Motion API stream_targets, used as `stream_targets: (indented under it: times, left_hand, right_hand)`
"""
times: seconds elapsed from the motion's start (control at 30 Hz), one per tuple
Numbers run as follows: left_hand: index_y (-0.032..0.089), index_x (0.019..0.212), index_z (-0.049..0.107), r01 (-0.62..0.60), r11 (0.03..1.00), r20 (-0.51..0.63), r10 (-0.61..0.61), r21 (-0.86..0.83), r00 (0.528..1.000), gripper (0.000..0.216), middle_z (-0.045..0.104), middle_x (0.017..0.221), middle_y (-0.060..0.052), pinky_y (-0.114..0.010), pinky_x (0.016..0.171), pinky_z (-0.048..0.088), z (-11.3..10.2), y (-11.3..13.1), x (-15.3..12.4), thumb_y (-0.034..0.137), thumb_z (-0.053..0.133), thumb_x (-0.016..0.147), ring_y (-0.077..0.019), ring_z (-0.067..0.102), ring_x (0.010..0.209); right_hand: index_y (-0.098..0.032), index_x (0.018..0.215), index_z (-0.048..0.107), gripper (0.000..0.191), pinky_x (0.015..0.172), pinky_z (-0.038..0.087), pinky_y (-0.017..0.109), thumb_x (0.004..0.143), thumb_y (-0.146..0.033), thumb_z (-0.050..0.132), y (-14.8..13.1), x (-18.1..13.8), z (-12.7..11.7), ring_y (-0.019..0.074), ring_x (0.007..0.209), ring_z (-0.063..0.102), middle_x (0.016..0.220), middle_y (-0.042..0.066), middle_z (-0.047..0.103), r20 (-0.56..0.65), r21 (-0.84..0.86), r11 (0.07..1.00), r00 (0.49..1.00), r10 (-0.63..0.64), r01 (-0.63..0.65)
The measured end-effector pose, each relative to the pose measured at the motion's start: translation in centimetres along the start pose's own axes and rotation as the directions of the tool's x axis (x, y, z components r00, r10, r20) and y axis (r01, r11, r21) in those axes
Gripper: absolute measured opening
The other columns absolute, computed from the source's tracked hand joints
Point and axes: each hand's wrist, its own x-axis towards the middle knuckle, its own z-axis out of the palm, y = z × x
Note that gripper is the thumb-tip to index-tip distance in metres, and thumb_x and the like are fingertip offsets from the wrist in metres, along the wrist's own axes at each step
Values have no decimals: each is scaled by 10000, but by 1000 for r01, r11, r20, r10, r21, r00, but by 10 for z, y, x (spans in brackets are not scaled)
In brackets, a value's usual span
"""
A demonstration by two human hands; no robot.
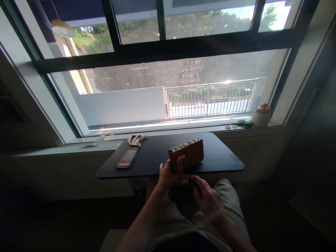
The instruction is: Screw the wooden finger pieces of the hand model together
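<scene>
A brown wooden box-like piece [189, 153] rests on the near edge of a dark narrow table [217, 155]. My left hand [167, 176] grips its near left end, where a small wooden tab [180, 163] hangs down. My right hand [207, 198] is closed on a thin dark tool [191, 180], whose tip points at the underside of that tab. Both hands sit just in front of the table edge, above my lap.
Loose wooden parts [136, 140] and a blurred flat item [127, 158] lie on the table's left part. A white pot [260, 117] and small bits stand on the window sill at right. A large window fills the background.
</scene>
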Motion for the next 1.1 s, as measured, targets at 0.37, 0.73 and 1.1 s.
stream_targets:
  times: [0.37, 0.73, 1.1]
  left_hand:
    - [230, 1047, 474, 2, 1000, 12, -3, 21, 1000, 458, 666, 977, -8, -513, 1103, 164, 0, 0, 0, 300, 692, 650, -248, 619, 998]
    - [230, 1059, 481, 8, 1000, -1, -8, 27, 1000, 469, 672, 979, 9, -487, 1108, 171, -1, 2, -1, 321, 687, 648, -222, 620, 986]
    - [217, 1049, 466, 1, 999, 13, -1, 40, 1000, 462, 666, 966, 7, -488, 1111, 163, -1, 0, 0, 326, 689, 660, -220, 620, 982]
  right_hand:
    - [-198, 1115, 551, 270, 652, 506, 264, 935, -292, 372, -1, -5, 3, 174, 811, 673, 938, 23, 699, 126, 48, 987, 981, 144, -151]
    - [-199, 1191, 545, 314, 599, 469, 252, 944, -269, 365, 0, 4, -7, 164, 758, 663, 961, 45, 682, 77, -150, 988, 996, -38, 49]
    - [-212, 1150, 567, 319, 680, 504, 301, 929, -357, 388, 0, 4, -3, 209, 858, 670, 992, 25, 696, 191, 32, 978, 962, 194, -204]
